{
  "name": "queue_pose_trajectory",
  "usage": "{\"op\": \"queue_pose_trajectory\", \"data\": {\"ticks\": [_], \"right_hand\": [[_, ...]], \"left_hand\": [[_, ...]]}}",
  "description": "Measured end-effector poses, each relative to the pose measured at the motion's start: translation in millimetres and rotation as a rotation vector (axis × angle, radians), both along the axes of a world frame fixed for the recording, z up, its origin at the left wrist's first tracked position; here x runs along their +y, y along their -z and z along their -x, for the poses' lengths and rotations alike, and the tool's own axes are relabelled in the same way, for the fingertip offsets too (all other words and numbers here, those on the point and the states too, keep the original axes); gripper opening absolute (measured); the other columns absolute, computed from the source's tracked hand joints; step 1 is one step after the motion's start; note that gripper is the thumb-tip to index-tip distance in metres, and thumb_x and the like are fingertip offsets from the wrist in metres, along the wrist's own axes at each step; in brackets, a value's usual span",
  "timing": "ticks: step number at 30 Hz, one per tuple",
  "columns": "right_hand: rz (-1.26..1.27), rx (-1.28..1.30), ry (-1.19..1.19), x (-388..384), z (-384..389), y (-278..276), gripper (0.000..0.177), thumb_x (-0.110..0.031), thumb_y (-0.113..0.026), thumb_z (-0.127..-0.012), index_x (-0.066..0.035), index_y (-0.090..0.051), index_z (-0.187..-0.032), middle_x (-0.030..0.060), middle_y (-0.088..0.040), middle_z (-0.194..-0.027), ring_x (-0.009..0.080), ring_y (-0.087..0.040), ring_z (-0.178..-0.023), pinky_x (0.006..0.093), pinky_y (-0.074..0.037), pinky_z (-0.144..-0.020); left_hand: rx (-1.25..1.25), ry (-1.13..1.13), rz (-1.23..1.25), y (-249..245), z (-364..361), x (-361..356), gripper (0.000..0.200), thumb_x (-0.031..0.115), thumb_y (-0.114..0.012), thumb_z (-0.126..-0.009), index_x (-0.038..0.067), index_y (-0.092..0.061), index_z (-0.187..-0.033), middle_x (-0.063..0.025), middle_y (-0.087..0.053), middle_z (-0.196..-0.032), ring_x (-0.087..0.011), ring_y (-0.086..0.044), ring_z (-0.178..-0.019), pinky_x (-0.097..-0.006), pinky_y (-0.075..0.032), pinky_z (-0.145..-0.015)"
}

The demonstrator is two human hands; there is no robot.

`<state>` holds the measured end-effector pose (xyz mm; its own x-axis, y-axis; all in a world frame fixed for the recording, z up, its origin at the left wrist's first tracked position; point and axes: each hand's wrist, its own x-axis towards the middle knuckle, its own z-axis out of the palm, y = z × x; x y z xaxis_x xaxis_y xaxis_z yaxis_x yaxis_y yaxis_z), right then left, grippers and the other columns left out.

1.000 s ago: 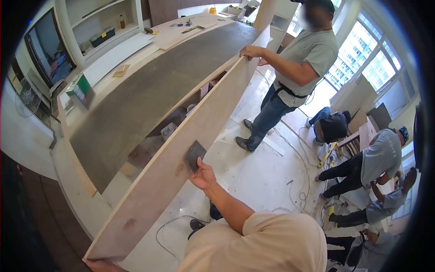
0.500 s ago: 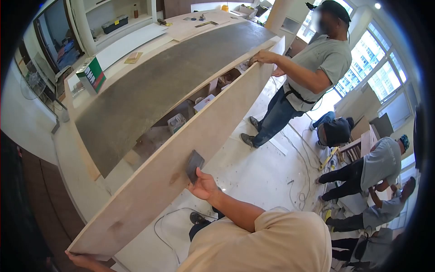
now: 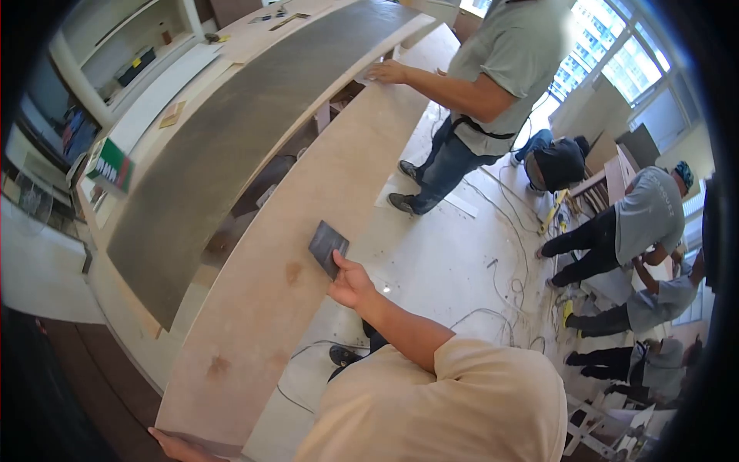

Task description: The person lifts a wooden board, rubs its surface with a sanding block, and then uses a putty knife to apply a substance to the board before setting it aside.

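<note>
Plywood board [image 3: 265,316] has left hand [image 3: 178,446] gripping its end, right hand [image 3: 350,285] clamped on grey spreader [image 3: 328,246]; lettering on green box [image 3: 109,165] unreadable.

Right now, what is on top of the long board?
The right hand holds a dark square pad there; a co-worker's hand rests farther along. Beneath the pad is covered.

- A dark grey slab [image 3: 231,146] lay lengthwise along the counter [image 3: 108,231].
- A green box [image 3: 108,171] stood at the counter's left edge, just beside the slab.
- A small wooden block [image 3: 171,114] lay near the counter's far left edge.
- A black toolbox [image 3: 135,65] sat on a wall shelf [image 3: 165,52].
- A person in a grey shirt [image 3: 516,69] stood on the floor [image 3: 439,254].
- A black bag [image 3: 558,165] lay behind that person.
- Cables [image 3: 508,285] trailed across the floor.
- Two people in grey [image 3: 643,223] crouched at the floor's right edge.
</note>
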<state>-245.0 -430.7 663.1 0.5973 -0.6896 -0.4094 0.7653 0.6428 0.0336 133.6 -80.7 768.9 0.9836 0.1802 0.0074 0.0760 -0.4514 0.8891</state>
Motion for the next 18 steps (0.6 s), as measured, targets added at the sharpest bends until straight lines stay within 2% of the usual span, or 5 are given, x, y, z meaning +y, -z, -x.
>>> {"op": "queue_pose_trajectory", "data": {"ticks": [4, 9, 12, 15, 18], "right_hand": [[0.016, 0.195, 0.017, -12.8, 14.0, -6.0, 0.036, -0.016, -0.055, -0.091, -0.002, -0.044, -0.123, 0.0111, -0.054, -0.121, 0.0264, -0.052, -0.113, 0.0441, -0.039, -0.101], [-0.031, 0.200, -0.098, -4.2, 28.0, 3.5, 0.035, -0.015, -0.055, -0.091, -0.003, -0.045, -0.122, 0.0100, -0.056, -0.117, 0.0250, -0.054, -0.109, 0.0425, -0.040, -0.098], [-0.049, 0.238, -0.110, -2.1, 32.6, 1.0, 0.034, -0.015, -0.055, -0.091, -0.003, -0.046, -0.121, 0.0095, -0.057, -0.114, 0.0247, -0.055, -0.107, 0.0420, -0.041, -0.096], [0.033, 0.338, -0.061, 2.9, 41.4, 20.9, 0.030, -0.013, -0.055, -0.090, -0.003, -0.048, -0.117, 0.0096, -0.058, -0.110, 0.0240, -0.056, -0.104, 0.0432, -0.045, -0.091], [0.099, 0.425, -0.045, 2.0, 48.3, 41.5, 0.028, -0.014, -0.054, -0.091, -0.002, -0.049, -0.115, 0.0099, -0.058, -0.109, 0.0233, -0.057, -0.100, 0.0430, -0.047, -0.087]], "left_hand": [[-0.062, -0.001, -0.204, -47.9, 67.8, -52.4, 0.059, 0.037, -0.043, -0.093, -0.020, -0.055, -0.100, -0.0263, -0.060, -0.102, -0.0300, -0.055, -0.090, -0.0412, -0.042, -0.079], [-0.093, 0.053, -0.445, -71.6, 79.0, -48.2, 0.056, 0.041, -0.045, -0.094, -0.012, -0.058, -0.107, -0.0337, -0.058, -0.104, -0.0433, -0.055, -0.094, -0.0436, -0.042, -0.086], [-0.149, 0.041, -0.370, -67.7, 76.7, -45.8, 0.060, 0.044, -0.046, -0.093, -0.012, -0.059, -0.104, -0.0319, -0.059, -0.103, -0.0427, -0.055, -0.094, -0.0444, -0.043, -0.085], [0.156, 0.002, -0.404, -61.9, 70.3, -46.8, 0.064, 0.049, -0.048, -0.090, -0.012, -0.059, -0.106, -0.0313, -0.059, -0.105, -0.0411, -0.056, -0.096, -0.0438, -0.043, -0.085], [0.289, 0.273, -0.229, 4.8, 40.6, -6.8, 0.061, 0.048, -0.041, -0.094, -0.009, -0.061, -0.105, -0.0185, -0.061, -0.110, -0.0284, -0.060, -0.098, -0.0356, -0.048, -0.082]]}}
